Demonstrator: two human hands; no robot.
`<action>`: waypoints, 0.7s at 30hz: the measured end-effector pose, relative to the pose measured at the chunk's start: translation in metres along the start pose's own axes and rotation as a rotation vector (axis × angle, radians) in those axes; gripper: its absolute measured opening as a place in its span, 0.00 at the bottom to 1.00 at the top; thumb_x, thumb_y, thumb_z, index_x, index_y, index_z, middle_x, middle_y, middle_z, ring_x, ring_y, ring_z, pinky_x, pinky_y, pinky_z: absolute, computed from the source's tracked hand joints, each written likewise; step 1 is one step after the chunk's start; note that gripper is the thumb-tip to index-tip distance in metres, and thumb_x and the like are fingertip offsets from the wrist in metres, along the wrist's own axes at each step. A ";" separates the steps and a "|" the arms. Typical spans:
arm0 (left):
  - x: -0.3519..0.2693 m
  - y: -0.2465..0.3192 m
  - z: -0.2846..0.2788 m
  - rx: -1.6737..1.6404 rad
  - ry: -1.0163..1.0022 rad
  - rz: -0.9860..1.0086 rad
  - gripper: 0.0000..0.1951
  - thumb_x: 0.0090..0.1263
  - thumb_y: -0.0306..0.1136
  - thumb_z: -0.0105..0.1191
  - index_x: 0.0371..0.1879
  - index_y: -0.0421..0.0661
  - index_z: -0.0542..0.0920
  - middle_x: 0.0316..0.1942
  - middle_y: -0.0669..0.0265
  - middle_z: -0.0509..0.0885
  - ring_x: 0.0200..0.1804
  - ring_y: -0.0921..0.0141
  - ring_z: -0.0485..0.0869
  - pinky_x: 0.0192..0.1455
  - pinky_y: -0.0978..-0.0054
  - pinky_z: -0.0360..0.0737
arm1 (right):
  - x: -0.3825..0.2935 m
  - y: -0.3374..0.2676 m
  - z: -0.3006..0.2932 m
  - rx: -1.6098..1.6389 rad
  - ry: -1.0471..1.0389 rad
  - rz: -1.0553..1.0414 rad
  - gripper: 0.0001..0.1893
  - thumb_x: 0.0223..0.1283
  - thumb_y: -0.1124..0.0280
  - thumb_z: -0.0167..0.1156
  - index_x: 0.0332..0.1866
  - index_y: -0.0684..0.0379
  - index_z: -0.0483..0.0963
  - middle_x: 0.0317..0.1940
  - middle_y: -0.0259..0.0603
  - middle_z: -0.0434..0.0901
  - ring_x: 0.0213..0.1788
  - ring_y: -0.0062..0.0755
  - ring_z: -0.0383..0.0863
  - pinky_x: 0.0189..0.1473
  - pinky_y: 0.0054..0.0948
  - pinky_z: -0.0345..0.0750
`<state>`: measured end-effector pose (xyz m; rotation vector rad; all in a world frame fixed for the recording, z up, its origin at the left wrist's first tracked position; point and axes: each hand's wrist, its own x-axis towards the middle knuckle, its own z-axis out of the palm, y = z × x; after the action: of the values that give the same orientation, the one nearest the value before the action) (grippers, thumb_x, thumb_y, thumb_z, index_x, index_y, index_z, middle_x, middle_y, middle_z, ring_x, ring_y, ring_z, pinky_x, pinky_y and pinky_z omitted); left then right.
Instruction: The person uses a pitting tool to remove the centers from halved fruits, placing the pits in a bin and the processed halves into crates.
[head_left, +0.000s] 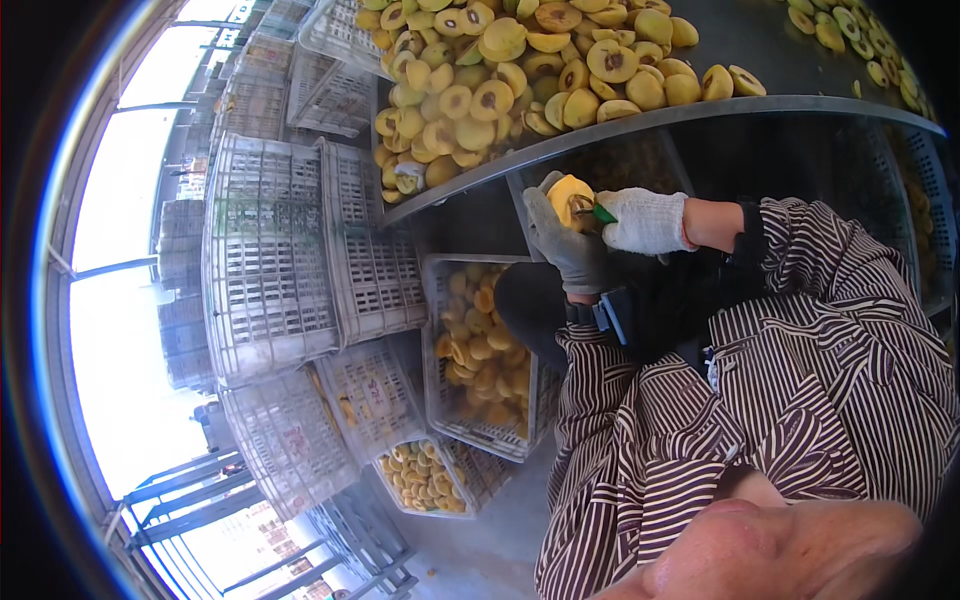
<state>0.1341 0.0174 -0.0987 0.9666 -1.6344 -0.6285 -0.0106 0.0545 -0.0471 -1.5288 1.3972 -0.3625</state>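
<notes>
My left hand (571, 251), in a grey-coated glove, holds a yellow peach half (567, 196) with its cut face turned toward my right side. In a white knit glove, my right hand (643, 219) grips a small green-handled pitting tool (602, 214). The tool's metal end meets the brown middle of the peach half. Both hands are close together over my lap, just below the rim of a metal worktable (637, 111). Piled on that table are many halved peaches (495, 101), some showing brown pits or hollows.
A crate of peach halves (480, 352) stands by my left knee, with a smaller filled crate (424, 480) beyond. White plastic crates (270, 247) are stacked at left. More fruit (847, 34) lies on the table's far right. Under the table are other crates (919, 202).
</notes>
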 end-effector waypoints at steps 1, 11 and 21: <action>-0.001 -0.002 0.004 -0.079 0.050 -0.053 0.15 0.76 0.34 0.54 0.53 0.36 0.77 0.48 0.56 0.81 0.45 0.66 0.81 0.50 0.71 0.81 | 0.001 0.000 0.000 0.052 -0.051 0.067 0.23 0.65 0.62 0.52 0.60 0.67 0.73 0.46 0.58 0.84 0.43 0.52 0.88 0.42 0.41 0.85; -0.003 0.010 -0.002 0.001 0.029 -0.038 0.24 0.88 0.46 0.33 0.55 0.34 0.75 0.48 0.57 0.78 0.46 0.69 0.79 0.53 0.71 0.80 | 0.015 0.001 0.015 -0.078 0.119 -0.101 0.22 0.65 0.63 0.53 0.58 0.66 0.74 0.46 0.59 0.84 0.47 0.58 0.86 0.50 0.44 0.82; -0.001 0.003 -0.002 -0.242 0.054 -0.326 0.25 0.86 0.49 0.38 0.50 0.35 0.78 0.42 0.61 0.82 0.42 0.70 0.80 0.48 0.73 0.80 | 0.008 0.003 0.015 -0.077 0.061 -0.043 0.18 0.63 0.66 0.56 0.53 0.67 0.75 0.39 0.59 0.85 0.44 0.58 0.87 0.46 0.45 0.82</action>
<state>0.1353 0.0201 -0.0968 1.0673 -1.3262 -0.9880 0.0017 0.0549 -0.0597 -1.6245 1.4428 -0.3883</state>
